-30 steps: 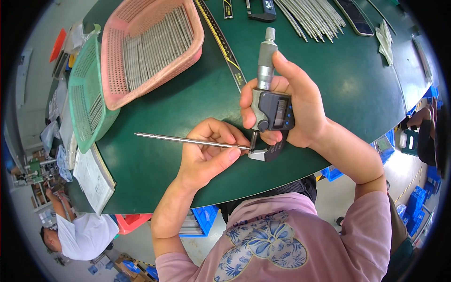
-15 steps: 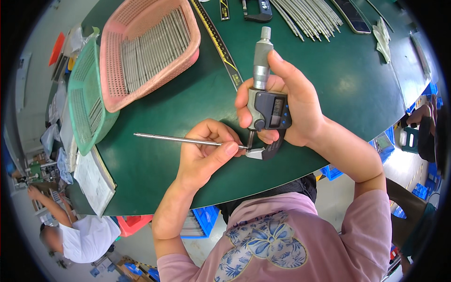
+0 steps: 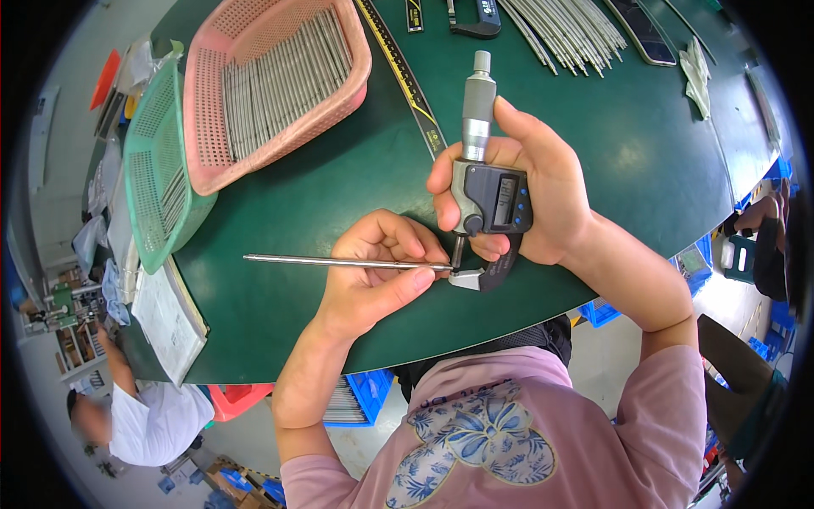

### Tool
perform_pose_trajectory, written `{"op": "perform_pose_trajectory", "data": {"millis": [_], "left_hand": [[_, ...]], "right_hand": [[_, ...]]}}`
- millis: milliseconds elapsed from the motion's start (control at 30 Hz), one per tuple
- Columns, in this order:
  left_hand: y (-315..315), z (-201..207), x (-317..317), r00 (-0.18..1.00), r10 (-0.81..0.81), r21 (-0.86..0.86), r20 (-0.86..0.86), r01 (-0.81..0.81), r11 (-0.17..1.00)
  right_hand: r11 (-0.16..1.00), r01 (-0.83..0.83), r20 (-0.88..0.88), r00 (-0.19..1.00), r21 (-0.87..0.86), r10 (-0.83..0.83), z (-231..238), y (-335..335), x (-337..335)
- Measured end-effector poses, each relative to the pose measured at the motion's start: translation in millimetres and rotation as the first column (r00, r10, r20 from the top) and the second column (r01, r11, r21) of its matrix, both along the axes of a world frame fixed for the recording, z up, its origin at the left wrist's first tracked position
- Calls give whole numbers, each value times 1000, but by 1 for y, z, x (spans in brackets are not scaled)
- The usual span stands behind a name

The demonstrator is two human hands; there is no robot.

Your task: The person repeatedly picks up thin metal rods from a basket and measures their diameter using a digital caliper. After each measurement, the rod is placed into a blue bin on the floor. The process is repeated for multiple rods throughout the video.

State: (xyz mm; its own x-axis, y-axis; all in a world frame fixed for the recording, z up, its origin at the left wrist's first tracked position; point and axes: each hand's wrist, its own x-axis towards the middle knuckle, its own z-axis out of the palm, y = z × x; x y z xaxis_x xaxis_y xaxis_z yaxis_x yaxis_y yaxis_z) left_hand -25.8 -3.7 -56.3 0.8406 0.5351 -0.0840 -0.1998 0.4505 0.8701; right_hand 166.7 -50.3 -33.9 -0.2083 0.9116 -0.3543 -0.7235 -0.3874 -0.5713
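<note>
My left hand (image 3: 373, 267) pinches a thin metal rod (image 3: 297, 260) between thumb and fingers, its long end pointing left over the green table. The rod's right end sits at the measuring gap of a digital micrometer (image 3: 492, 199), between spindle and anvil; whether both faces touch it I cannot tell. My right hand (image 3: 543, 182) is wrapped round the micrometer's frame, thumb up beside the grey thimble, the small screen facing up. Upper left, a pink basket (image 3: 208, 127) holds many similar rods (image 3: 288, 85) in a row.
A green basket (image 3: 153, 153) with some rods and a paper pad (image 3: 170, 322) lie at the left. Farther back are a ruler (image 3: 403, 76), a second micrometer (image 3: 476, 25), a loose rod bundle (image 3: 568, 34), a phone (image 3: 642, 32) and a white glove (image 3: 696, 78). A co-worker (image 3: 153, 420) is at lower left.
The rod has turned slightly to lie nearer level, its end still at the micrometer's gap. Both hands keep their holds. The co-worker at lower left has shifted an arm.
</note>
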Motion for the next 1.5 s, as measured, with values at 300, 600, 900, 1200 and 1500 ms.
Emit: {"op": "perform_pose_trajectory", "data": {"millis": [300,600,900,1200,1500], "left_hand": [[-1,1,-1,1000,-27,28,-14,27,999],[-1,1,3,999,-32,-17,9,32,999],[14,18,-28,930,368,43,15,-369,929],[107,71,-164,269,937,829,-223,-454,327],[201,44,-223,141,909,820,-393,500,277]], "right_hand": [[999,-37,96,995,-9,38,5,-1,-1],[998,-37,68,997,-46,40,9,-3,3],[994,97,51,994,-51,-94,16,-1,-6],[988,147,128,982,-54,-139,13,-12,-13],[991,97,42,994,89,-101,6,-10,-10]]}}
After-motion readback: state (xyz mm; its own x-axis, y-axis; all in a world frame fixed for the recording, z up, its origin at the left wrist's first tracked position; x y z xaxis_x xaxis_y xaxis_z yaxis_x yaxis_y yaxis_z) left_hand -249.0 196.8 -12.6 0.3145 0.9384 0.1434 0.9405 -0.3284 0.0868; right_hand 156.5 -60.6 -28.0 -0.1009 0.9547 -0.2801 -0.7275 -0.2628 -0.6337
